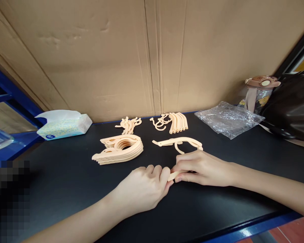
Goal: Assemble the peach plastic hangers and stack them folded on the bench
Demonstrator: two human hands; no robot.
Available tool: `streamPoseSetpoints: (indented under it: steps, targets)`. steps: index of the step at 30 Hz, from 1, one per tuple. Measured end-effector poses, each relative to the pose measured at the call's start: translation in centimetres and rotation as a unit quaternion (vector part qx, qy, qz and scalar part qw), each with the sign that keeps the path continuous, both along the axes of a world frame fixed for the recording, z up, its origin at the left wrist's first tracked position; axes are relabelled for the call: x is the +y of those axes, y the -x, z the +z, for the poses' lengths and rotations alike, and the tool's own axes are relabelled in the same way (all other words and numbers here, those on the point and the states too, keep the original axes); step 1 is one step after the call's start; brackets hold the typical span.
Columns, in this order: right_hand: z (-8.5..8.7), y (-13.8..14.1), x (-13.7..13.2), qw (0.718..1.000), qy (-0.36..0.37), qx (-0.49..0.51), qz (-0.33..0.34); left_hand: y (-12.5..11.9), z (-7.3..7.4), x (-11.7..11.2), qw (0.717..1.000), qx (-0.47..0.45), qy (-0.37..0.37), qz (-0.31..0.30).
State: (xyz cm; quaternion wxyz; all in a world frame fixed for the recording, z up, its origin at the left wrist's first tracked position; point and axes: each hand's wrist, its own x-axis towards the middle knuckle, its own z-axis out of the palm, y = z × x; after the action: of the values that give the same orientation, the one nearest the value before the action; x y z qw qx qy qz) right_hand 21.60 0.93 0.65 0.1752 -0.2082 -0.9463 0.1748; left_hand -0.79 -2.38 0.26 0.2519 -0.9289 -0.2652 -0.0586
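My left hand [147,185] is closed on one end of a cream plastic hanger part [172,176], mostly hidden by my fingers. My right hand [205,168] pinches the same part from the other side, so the two hands nearly meet above the black table. Just beyond my right hand lies a cream folding hanger [184,139] with a curved hook. Farther to the left sits a stack of folded hangers [126,152]. Behind them are a small pile of hanger pieces [129,125], loose hooks [159,122] and a row of hanger arms [177,122].
A tissue pack [64,125] stands at the back left of the black table [73,179]. At the back right lies a crumpled clear plastic bag [229,118], with a drinking bottle [260,92] behind it. Cardboard [103,60] forms the back wall.
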Motion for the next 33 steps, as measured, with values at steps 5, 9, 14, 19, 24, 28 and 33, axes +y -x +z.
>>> streamPoseSetpoints:
  steps: [5,9,14,19,24,28,33]
  targets:
    - [0.0,0.0,-0.1,0.999,-0.038,-0.018,-0.003,-0.1,-0.2,0.2,1.000,-0.012,0.013,0.001]
    - [0.1,0.1,0.0,0.997,-0.067,-0.040,0.005,0.0,-0.4,0.5,0.998,-0.020,0.050,-0.014]
    - [0.3,0.2,0.0,0.993,-0.109,-0.043,0.025,0.2,-0.4,0.6,0.992,-0.054,0.115,-0.019]
    - [0.4,0.3,0.0,0.991,-0.127,-0.035,0.032,0.3,-0.3,0.7,0.986,-0.071,0.152,-0.015]
    - [0.5,-0.1,0.3,0.988,-0.148,0.030,0.009,0.2,-0.3,0.8,0.984,-0.077,0.163,-0.007]
    - [1.0,-0.9,1.2,0.983,-0.162,0.065,-0.063,0.2,-0.2,0.7,0.986,-0.063,0.156,0.003]
    - [1.1,-1.6,2.3,0.976,-0.183,0.032,-0.110,0.3,-0.3,0.8,0.987,-0.065,0.146,-0.009]
